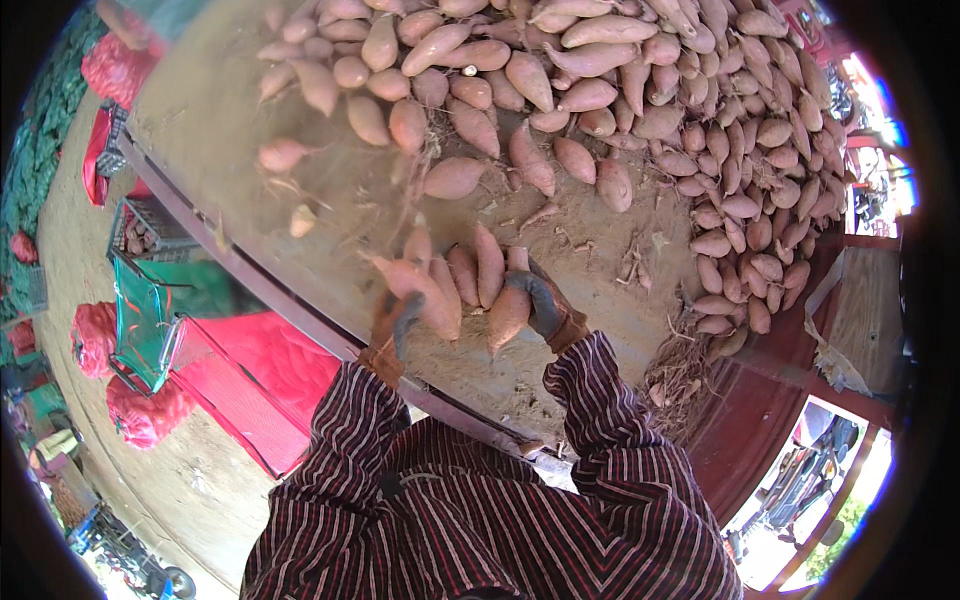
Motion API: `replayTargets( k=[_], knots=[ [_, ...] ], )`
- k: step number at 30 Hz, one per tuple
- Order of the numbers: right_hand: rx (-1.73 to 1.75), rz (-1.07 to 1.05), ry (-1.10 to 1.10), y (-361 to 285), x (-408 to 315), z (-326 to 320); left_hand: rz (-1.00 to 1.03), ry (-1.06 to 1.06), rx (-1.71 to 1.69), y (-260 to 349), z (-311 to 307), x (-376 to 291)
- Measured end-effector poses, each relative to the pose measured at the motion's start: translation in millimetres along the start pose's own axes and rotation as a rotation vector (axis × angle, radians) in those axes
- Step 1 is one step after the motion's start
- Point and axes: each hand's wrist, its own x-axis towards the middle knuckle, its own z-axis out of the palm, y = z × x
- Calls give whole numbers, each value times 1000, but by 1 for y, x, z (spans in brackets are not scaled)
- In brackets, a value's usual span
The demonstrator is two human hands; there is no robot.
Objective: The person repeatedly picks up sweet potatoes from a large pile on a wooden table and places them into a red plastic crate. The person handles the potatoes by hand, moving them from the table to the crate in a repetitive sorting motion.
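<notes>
Both my hands wear brown and grey work gloves. My left hand [394, 326] grips a sweet potato [420, 289] whose pointed end faces up and left. My right hand [551, 304] is closed around another sweet potato [509, 316] with its tip towards me. Between the hands several more sweet potatoes [490, 266] lie side by side on the dusty truck bed [480, 367]. Beyond them a large heap of sweet potatoes [600, 60] spreads across the far side and to the right, some with thin roots attached.
The bed's metal edge [262, 274] runs diagonally on the left. Past it stand a red mesh bag on a frame [262, 375], a green mesh bag [142, 322], a plastic crate [169, 232] and filled red net bags [146, 412]. Loose roots [682, 382] lie by the red side wall [739, 420].
</notes>
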Motion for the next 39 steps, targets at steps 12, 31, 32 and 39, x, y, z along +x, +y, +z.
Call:
replayTargets(
  k=[12,31,32,39],
  knots=[
    [186,121,-77,52,-62,95,-29,-123,-342,30,-24,-92],
    [45,251,-260,229,-39,428,-191,713,563,153,-298,-303],
    [1,205,-271,236,-49,421,-111,701,527,138,-308,-308],
    [-274,-217,35,183,-51,273,-1,602,319,82,-264,-280]
  ],
)
